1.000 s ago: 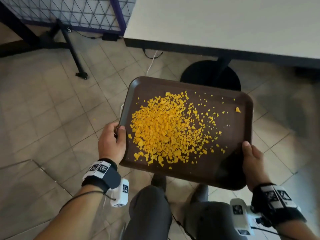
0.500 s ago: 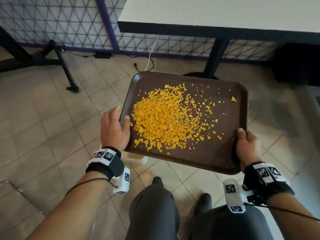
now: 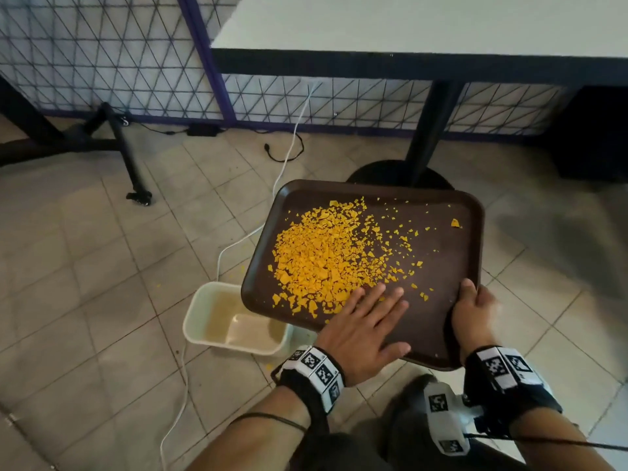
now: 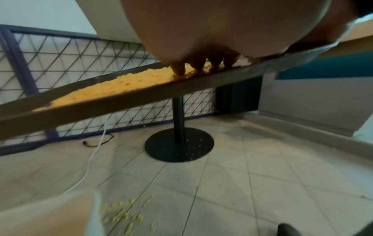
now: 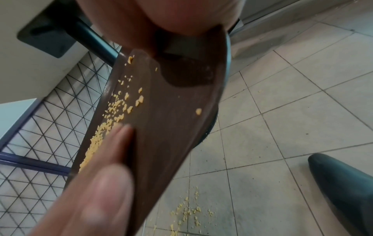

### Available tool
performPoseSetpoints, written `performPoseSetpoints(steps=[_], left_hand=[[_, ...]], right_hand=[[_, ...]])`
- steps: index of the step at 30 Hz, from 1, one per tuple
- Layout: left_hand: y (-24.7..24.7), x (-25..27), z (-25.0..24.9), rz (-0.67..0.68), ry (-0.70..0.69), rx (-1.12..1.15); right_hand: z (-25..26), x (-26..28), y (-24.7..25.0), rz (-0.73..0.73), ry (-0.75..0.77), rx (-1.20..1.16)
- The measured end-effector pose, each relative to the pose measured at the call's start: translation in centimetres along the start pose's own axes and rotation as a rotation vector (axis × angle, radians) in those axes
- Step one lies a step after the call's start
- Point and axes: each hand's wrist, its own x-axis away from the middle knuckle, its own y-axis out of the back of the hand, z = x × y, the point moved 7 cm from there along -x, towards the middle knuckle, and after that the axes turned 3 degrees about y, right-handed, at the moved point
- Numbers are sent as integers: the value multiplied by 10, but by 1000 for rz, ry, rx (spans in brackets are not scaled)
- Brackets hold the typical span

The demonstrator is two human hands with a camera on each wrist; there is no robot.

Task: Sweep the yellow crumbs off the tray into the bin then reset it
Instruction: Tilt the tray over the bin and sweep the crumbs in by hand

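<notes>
The left hand (image 3: 363,334) lies flat, palm down, fingers straight and spread, pointing toward one o'clock, forearm running in from seven o'clock. The right hand (image 3: 470,311) is curled in a grip at four o'clock, thumb (image 3: 467,288) on top, forearm from five o'clock.

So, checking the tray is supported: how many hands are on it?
2. The left hand lies flat on the tray beside the yellow crumbs; the right hand grips its near right edge.
</notes>
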Motion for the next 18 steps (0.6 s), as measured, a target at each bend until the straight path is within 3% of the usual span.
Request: performPoseSetpoints(steps=[8, 10, 14, 18], left_hand=[[-31, 32, 93, 81, 269, 26], [-21, 19, 74, 35, 234, 68], [-18, -9, 3, -51, 1, 71], [-40, -3, 10, -10, 13, 50]], right_hand=[[-13, -23, -14, 45, -55, -25], [-16, -22, -19, 41, -71, -31], [-17, -22, -27, 47, -80, -40], [-15, -23, -28, 60, -70, -51]])
